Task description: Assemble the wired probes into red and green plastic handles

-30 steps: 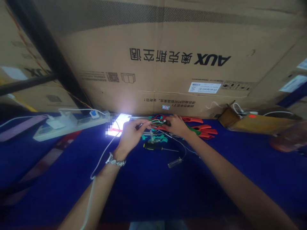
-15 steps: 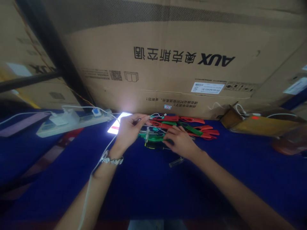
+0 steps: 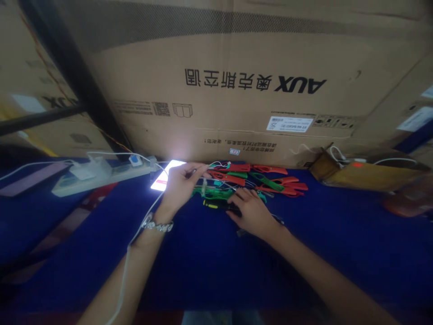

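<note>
Pinching a thin white wire lead [image 3: 217, 163] by its near end, or so it looked, the left hand [image 3: 181, 185] was partly over a glowing white rectangular screen [image 3: 160, 181], so I'll use that screen as the landmark. Well off to its right, the right hand [image 3: 255, 210] had its fingers curled down by a screwdriver with a black-and-yellow handle [image 3: 211, 204]; couldn't tell if it was actually gripping that or anything else. The lead's plug end poked up to the screen's right.

My read: the step in hand was handling the lead while the right hand fished among the loose parts. The next move probably called for a steady left pinch and a clean right grip, no snagged wires.

Count, all right of the screen on the blue-covered counter [image 3: 189, 275]: one screwdriver, one lead with a visible plug, at least four long slotted red pieces [image 3: 269, 169] (the far bunch overlapped), at least two similar green pieces [image 3: 269, 181]. Left of it: one long white power strip [image 3: 72, 187].
</note>
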Tool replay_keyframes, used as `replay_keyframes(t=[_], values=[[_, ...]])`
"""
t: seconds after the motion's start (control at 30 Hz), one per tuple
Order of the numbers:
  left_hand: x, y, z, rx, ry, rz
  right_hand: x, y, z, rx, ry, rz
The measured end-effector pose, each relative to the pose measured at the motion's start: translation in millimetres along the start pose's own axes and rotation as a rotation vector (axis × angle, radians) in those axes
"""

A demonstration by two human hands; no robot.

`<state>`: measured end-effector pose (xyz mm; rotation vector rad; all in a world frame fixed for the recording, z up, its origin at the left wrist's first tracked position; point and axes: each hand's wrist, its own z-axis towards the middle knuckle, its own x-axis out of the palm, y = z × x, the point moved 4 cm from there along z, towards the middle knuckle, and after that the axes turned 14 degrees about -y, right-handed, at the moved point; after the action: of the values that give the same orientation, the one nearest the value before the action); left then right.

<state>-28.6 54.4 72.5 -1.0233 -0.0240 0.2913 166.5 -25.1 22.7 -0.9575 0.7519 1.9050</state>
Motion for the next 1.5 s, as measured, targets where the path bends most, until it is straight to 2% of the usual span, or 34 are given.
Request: replay_keyframes(t=[0.1,0.23,0.4,0.5,0.6,0.7,0.83,0.97,1.03,1.13,1.23,1.33,1.4,1.5], values=[[0.5,1,1,-0.010,0.008,-0.006,1,-3,7,-0.027,0.054,-0.016],[-0.8,2,3,0.016,0.005,0.018,-6,-8,15,-0.055,0.121,0.126],[-5.8,5,4,0.025,-0.028,0.058,-23,-30,12,0.052,0.045,0.401],[-8.5,8,6,0.003,-0.027,0.070,-26,-52,13,0.166,-0.053,0.466],[-7.7,11,6,-0.006,0.004,0.086,-18,-68,24,0.192,-0.116,0.424],[-4.0,10,4,-0.008,0.038,0.071,1,-71,39,0.115,-0.067,0.342],[2.4,6,-1,-0.048,0.118,0.066,18,-74,47,0.200,-0.051,0.249],[6.1,-1,-6,-0.082,0.149,0.019,6,-69,37,0.314,-0.221,0.425],[8.9,-5,-9,-0.114,0.164,-0.027,-7,-58,32,0.307,-0.320,0.587],[15.4,-10,-17,-0.186,0.196,-0.094,-15,-29,31,0.208,-0.239,0.749],[21.6,-14,-24,-0.273,0.222,-0.182,-13,-3,33,0.188,-0.215,0.663],[23.7,-14,-26,-0.360,0.229,-0.241,-7,10,38,0.223,-0.209,0.638],[22.1,-13,-24,-0.346,0.231,-0.223,-5,9,40,0.255,-0.208,0.771],[19.1,-11,-20,-0.202,0.281,-0.122,-2,-3,39,0.385,-0.201,0.893]])
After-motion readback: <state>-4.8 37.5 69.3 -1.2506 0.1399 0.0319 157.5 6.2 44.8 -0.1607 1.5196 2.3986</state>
